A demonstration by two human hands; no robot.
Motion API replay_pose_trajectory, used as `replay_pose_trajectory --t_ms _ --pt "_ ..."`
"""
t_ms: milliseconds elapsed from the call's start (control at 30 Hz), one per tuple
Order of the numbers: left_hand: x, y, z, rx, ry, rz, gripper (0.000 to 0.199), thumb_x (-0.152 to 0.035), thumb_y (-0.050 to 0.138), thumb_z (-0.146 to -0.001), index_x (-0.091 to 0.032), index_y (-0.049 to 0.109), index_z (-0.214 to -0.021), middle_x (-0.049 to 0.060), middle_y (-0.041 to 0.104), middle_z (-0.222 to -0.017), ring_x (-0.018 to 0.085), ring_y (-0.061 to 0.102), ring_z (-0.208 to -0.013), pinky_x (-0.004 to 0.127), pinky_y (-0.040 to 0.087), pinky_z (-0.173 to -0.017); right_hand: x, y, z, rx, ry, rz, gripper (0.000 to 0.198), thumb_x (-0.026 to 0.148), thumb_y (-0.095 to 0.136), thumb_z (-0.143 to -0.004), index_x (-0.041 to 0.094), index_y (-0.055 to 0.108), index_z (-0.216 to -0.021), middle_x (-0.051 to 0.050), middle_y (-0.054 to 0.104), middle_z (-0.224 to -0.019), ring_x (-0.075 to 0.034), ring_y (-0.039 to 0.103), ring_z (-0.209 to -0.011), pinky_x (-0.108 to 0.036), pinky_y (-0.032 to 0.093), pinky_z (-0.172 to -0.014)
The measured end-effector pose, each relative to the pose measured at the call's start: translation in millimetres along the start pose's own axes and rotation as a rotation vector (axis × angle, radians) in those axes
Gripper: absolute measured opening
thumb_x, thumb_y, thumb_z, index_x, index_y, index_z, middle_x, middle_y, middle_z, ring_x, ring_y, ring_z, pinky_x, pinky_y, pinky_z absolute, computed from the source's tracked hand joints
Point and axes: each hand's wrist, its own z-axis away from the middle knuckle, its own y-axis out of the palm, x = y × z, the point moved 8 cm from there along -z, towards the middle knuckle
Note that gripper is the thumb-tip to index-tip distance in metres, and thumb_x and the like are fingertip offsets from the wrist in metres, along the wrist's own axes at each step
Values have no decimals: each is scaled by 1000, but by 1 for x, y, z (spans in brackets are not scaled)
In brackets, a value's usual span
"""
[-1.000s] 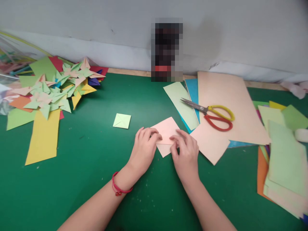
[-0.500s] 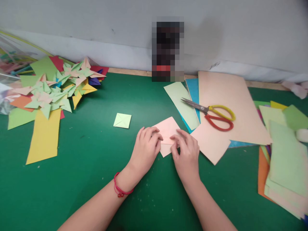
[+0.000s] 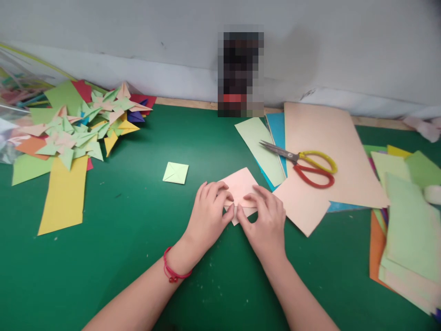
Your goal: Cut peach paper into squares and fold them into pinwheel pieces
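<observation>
A pink square of paper [image 3: 240, 181] lies on the green table with a corner toward me and a crease across its near part. My left hand [image 3: 211, 207] has its fingers bent on the paper's left side, the thumb at the near corner. From the right, my right hand [image 3: 263, 214] grips the same paper, its thumb close to the left thumb. Both thumbs partly cover the crease. To the left lies a small folded light-green paper square [image 3: 175, 173]. Another pink paper square [image 3: 303, 207] rests just right of my right hand.
Scissors [image 3: 298, 158] with yellow and red handles lie on a large pink sheet [image 3: 324, 124] at right. A pile of folded paper stars [image 3: 69, 133] is at the left, above a yellow strip [image 3: 65, 197]. More coloured paper [image 3: 411, 225] is stacked at far right.
Both thumbs have moved inward and now nearly meet at the paper's near corner. The other fingers and the paper have stayed about where they were.
</observation>
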Motion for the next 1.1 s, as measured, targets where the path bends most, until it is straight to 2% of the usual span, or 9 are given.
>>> replay_pose_trajectory --t_ms 167,567,933,1100 --pt "-1 -1 0 -9 5 5 10 -18 54 -78 -19 54 -89 7 54 -108 21 47 -106 44 29 -103 3 -1 0 -5 -3 1 25 37 60 -75 20 57 -92 -10 55 -116 -26 49 -104 -39 37 -83" --pt "-1 1 0 -15 18 -15 12 -16 53 -77 -19 54 -89 7 54 -106 21 48 -105 46 31 -101 -1 1 0 -6 -11 5 12 16 50 -77 19 55 -88 -10 56 -113 -25 49 -102 -40 38 -82" --pt "-1 0 0 -12 10 -6 11 -16 53 -78 -19 54 -88 7 53 -106 21 47 -106 45 30 -102 -1 2 0 -7 -4 12 10 13 49 -76 19 53 -83 -9 57 -113 -25 49 -101 -40 38 -82" --pt "0 0 0 24 6 -4 18 -16 51 -81 -21 54 -98 6 53 -107 20 47 -106 46 29 -102 -2 1 1 -11 -8 2 11 14 48 -77 19 54 -84 -9 56 -114 -25 49 -102 -41 38 -82"
